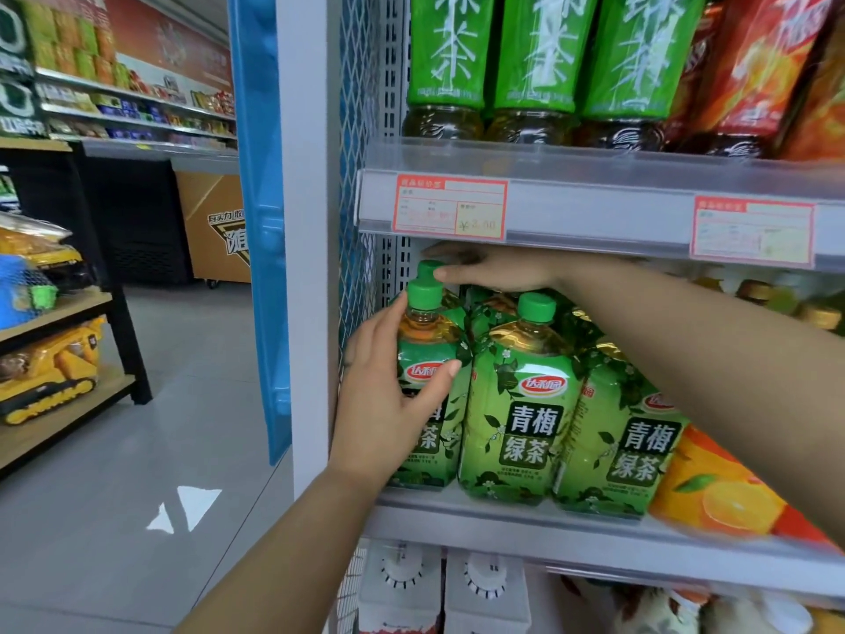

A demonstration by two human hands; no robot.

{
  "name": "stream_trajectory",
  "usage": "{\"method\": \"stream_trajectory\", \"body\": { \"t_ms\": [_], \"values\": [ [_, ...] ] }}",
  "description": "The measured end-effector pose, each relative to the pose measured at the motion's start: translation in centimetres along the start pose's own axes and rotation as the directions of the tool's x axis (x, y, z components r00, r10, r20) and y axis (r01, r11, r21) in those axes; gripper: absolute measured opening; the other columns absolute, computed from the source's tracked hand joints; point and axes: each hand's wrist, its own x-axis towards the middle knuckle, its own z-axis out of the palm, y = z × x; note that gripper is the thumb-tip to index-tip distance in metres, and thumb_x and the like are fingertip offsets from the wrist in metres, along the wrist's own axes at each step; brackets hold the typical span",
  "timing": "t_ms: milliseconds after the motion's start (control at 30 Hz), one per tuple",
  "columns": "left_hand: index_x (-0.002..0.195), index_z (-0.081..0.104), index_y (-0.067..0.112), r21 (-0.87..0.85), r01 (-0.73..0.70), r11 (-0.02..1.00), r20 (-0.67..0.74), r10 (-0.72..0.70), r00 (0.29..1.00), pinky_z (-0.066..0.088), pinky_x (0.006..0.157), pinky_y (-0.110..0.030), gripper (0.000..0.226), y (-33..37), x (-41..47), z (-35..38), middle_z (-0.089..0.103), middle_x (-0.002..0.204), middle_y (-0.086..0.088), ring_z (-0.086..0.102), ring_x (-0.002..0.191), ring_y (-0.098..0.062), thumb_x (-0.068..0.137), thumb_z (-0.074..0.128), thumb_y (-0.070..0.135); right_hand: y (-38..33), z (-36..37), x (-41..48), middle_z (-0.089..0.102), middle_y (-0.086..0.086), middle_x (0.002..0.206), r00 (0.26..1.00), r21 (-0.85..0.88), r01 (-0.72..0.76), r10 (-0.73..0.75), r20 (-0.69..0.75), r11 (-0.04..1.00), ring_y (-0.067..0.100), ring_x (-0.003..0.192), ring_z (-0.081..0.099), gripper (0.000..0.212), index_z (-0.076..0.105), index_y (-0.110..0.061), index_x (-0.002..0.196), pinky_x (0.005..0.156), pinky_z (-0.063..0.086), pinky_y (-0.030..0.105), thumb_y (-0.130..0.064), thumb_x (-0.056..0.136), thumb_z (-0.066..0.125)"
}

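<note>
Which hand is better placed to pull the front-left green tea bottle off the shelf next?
Left. The left hand wraps the front-left bottle, thumb across its label. The right hand reaches flat over the rear bottle cap further back, holding nothing.

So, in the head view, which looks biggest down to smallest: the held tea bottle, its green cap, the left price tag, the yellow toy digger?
1. The tea bottle.
2. The toy digger and the price tag look about alike. The digger stands farther off, so I won't rank them.
3. The green cap, plainly smallest.
</note>
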Motion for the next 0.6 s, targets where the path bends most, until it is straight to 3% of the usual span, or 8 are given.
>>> {"method": "stream_trajectory", "body": {
  "t_ms": [100,267,400,500,600],
  "values": [
    [0.146,0.027,0.029,0.016,0.027,1.0,0.01,-0.027,1.0,0.027,0.107,-0.023,0.072,0.4,0.0,-0.2,0.038,0.14,0.008,0.032,0.132,-0.004,0.084,0.063,0.041,-0.1,-0.7,-3.9,0.026,-0.007,0.153,0.996,0.108,-0.051,0.058,-0.063,0.993,0.011,0.138,0.026,0.058,0.023,-0.026,0.146,0.103,0.018,0.018,-0.043,0.095,0.042],
    [0.145,0.027,0.028,0.016,0.083,0.996,0.023,-0.084,0.996,0.031,0.111,-0.034,0.073,1.1,0.0,-0.4,0.038,0.141,0.007,0.033,0.132,-0.008,0.083,0.063,0.043,-0.5,1.1,-10.5,0.033,0.002,0.15,0.951,-0.191,-0.125,0.062,-0.303,0.974,0.022,0.136,0.032,0.064,0.027,-0.031,0.145,0.11,0.024,0.03,-0.055,0.088,0.046],
    [0.146,0.026,0.026,-0.004,0.122,0.992,0.022,-0.122,0.992,0.028,0.113,-0.038,0.073,1.8,-0.2,-0.4,0.037,0.143,0.006,0.03,0.134,-0.009,0.084,0.063,0.042,-1.6,4.9,-13.6,0.012,0.012,0.155,0.952,-0.315,-0.179,0.084,-0.293,0.932,0.031,0.137,0.031,0.072,0.008,-0.042,0.147,0.112,0.028,0.04,-0.053,0.088,0.049],
    [0.145,0.028,0.024,-0.02,0.122,0.992,-0.004,-0.122,0.992,0.028,0.113,-0.037,0.071,2.3,-0.5,-0.3,0.038,0.141,0.005,0.032,0.133,-0.009,0.085,0.064,0.037,-1.6,6.6,-13.8,0.021,0.022,0.147,0.943,-0.496,-0.249,0.091,-0.32,0.832,0.037,0.133,0.034,0.073,0.007,-0.039,0.147,0.109,0.032,0.041,-0.056,0.088,0.047],
    [0.146,0.027,0.022,-0.009,0.131,0.991,-0.002,-0.131,0.991,0.028,0.113,-0.038,0.071,2.4,-0.5,-0.3,0.038,0.142,0.003,0.031,0.133,-0.01,0.086,0.063,0.035,-1.5,6.4,-13.4,0.022,0.022,0.147,0.939,-0.534,-0.268,0.093,-0.331,0.802,0.037,0.133,0.034,0.072,0.006,-0.036,0.147,0.109,0.031,0.041,-0.056,0.089,0.045]
  ]
}}
